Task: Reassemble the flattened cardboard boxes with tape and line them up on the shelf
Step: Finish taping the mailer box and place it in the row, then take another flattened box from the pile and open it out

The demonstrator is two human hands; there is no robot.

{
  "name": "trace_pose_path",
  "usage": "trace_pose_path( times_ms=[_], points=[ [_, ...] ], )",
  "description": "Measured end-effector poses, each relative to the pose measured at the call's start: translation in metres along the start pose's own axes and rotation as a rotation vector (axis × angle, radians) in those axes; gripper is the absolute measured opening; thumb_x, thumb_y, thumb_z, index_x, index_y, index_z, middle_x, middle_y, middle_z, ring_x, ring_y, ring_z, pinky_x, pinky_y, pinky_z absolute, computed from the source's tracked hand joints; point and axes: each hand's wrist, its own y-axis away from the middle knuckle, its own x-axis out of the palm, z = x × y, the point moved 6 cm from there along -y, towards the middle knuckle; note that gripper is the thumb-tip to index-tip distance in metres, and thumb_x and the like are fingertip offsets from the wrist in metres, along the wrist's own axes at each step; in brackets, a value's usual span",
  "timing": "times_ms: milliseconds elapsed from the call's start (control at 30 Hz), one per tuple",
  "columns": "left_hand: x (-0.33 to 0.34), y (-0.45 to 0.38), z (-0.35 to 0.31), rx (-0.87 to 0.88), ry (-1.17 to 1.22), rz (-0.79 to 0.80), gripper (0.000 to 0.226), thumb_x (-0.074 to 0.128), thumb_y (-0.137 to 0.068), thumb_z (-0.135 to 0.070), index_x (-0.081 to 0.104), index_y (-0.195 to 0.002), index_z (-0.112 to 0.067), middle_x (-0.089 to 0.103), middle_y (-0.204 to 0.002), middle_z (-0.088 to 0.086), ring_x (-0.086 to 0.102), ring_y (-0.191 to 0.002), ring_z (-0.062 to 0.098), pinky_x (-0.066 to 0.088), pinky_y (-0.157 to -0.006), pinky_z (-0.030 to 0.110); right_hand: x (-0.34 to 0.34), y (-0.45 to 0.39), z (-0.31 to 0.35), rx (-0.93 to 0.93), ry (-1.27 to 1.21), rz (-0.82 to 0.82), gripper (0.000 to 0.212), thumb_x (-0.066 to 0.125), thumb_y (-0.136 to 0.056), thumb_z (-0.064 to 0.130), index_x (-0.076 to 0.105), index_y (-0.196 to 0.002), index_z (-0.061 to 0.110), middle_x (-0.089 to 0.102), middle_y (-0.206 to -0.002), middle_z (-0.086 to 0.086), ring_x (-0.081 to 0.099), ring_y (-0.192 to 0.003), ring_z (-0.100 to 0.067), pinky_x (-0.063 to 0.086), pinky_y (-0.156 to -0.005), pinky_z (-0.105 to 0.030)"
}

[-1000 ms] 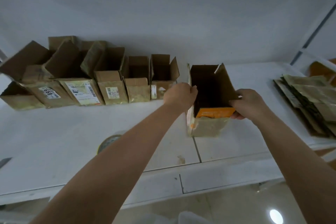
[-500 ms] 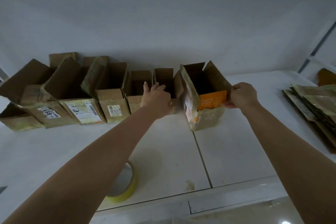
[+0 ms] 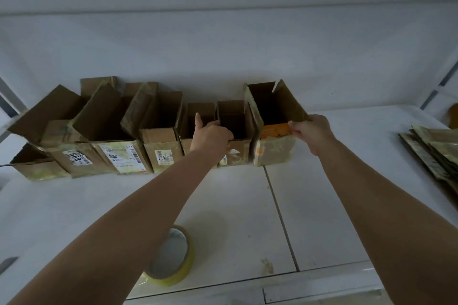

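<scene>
Head view: the right hand (image 3: pixel 312 131) pinches the near right rim of the orange-flapped box (image 3: pixel 273 148), which stands at the right end of the row of open boxes (image 3: pixel 124 156) along the shelf's (image 3: pixel 322 218) back edge, touching the small box (image 3: pixel 234 153) beside it. The left hand (image 3: pixel 210 137) curls its fingers over the near rim of that small box, thumb raised. A tape roll (image 3: pixel 173 262) lies near the shelf's front edge, and flattened boxes (image 3: pixel 431 153) are stacked at its right edge.
</scene>
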Motion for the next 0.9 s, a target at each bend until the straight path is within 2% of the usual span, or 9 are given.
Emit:
trace_pose_path(
  times_ms=[133,233,300,367,467,567,633,733,900],
  points=[
    [-0.001,0.001,0.000,-0.005,-0.003,-0.006,0.031,0.055,-0.099,-0.021,0.062,-0.126,-0.034,0.061,-0.133,-0.007,0.028,-0.146,0.019,-0.009,-0.116,0.058,0.014,0.002,0.000,0.017,-0.101,0.040,0.024,0.068,-0.086,-0.002,0.058,-0.108,-0.003,0.064,-0.116,-0.020,0.066,-0.102,-0.027,0.052,-0.098,-0.039],
    [0.000,0.002,0.001,-0.009,-0.005,0.021,0.036,0.053,-0.100,-0.019,0.057,-0.133,-0.034,0.057,-0.138,-0.006,0.024,-0.147,0.019,-0.008,-0.116,0.057,0.015,0.001,-0.002,0.018,-0.065,0.025,0.022,0.069,-0.086,0.002,0.057,-0.104,0.000,0.066,-0.110,-0.018,0.068,-0.097,-0.025,0.055,-0.093,-0.036],
    [0.000,0.002,0.001,-0.001,-0.013,0.038,0.036,0.051,-0.101,-0.020,0.055,-0.135,-0.033,0.056,-0.140,-0.006,0.022,-0.148,0.019,-0.007,-0.116,0.057,0.009,0.002,0.000,0.003,0.062,-0.031,0.023,0.072,-0.086,0.009,0.057,-0.103,0.003,0.067,-0.103,-0.015,0.069,-0.093,-0.026,0.057,-0.089,-0.037],
    [-0.001,0.003,0.002,0.012,-0.014,0.037,0.036,0.051,-0.101,-0.023,0.054,-0.135,-0.032,0.055,-0.141,-0.006,0.022,-0.148,0.019,-0.007,-0.117,0.056,0.001,0.006,0.006,-0.071,0.302,-0.093,0.026,0.073,-0.085,0.017,0.056,-0.103,0.007,0.065,-0.108,-0.014,0.066,-0.099,-0.028,0.055,-0.089,-0.039],
    [-0.006,0.005,0.004,0.007,0.027,-0.026,0.033,0.050,-0.102,-0.027,0.056,-0.133,-0.032,0.057,-0.137,-0.005,0.025,-0.146,0.018,-0.007,-0.117,0.054,-0.005,0.017,0.013,-0.218,0.550,-0.133,0.049,0.071,-0.088,0.025,0.049,-0.126,0.003,0.059,-0.121,-0.015,0.056,-0.107,-0.028,0.043,-0.081,-0.030],
    [-0.016,0.006,-0.002,0.034,0.083,-0.116,0.027,0.047,-0.101,-0.030,0.063,-0.123,-0.030,0.063,-0.128,-0.002,0.031,-0.143,0.019,-0.005,-0.118,0.053,-0.011,0.031,0.013,-0.339,0.680,-0.142,0.060,0.068,-0.090,0.025,0.040,-0.139,0.005,0.053,-0.134,-0.018,0.052,-0.121,-0.031,0.043,-0.092,-0.034],
    [-0.023,0.005,-0.015,0.077,0.110,-0.170,0.025,0.048,-0.100,-0.030,0.066,-0.118,-0.031,0.065,-0.123,-0.002,0.034,-0.141,0.020,-0.003,-0.118,0.053,-0.016,0.040,0.013,-0.401,0.849,-0.153,0.060,0.065,-0.092,0.024,0.038,-0.142,0.007,0.051,-0.135,-0.017,0.051,-0.124,-0.033,0.043,-0.099,-0.039],
    [-0.030,0.007,-0.044,0.159,0.117,-0.218,0.025,0.047,-0.099,-0.030,0.069,-0.112,-0.029,0.066,-0.116,0.000,0.041,-0.133,0.023,-0.001,-0.119,0.054,-0.027,0.053,0.011,-0.495,1.054,-0.161,0.051,0.060,-0.094,0.024,0.041,-0.139,0.008,0.052,-0.131,-0.018,0.052,-0.120,-0.034,0.045,-0.096,-0.042],
    [-0.037,0.006,-0.098,0.259,0.039,-0.222,0.027,0.045,-0.098,-0.032,0.066,-0.115,-0.026,0.061,-0.112,0.006,0.049,-0.121,0.025,0.008,-0.119,0.051,-0.057,0.067,0.003,-0.614,1.215,-0.185,0.046,0.056,-0.095,0.022,0.045,-0.137,0.008,0.054,-0.128,-0.016,0.052,-0.116,-0.032,0.044,-0.092,-0.039]
  ],
)
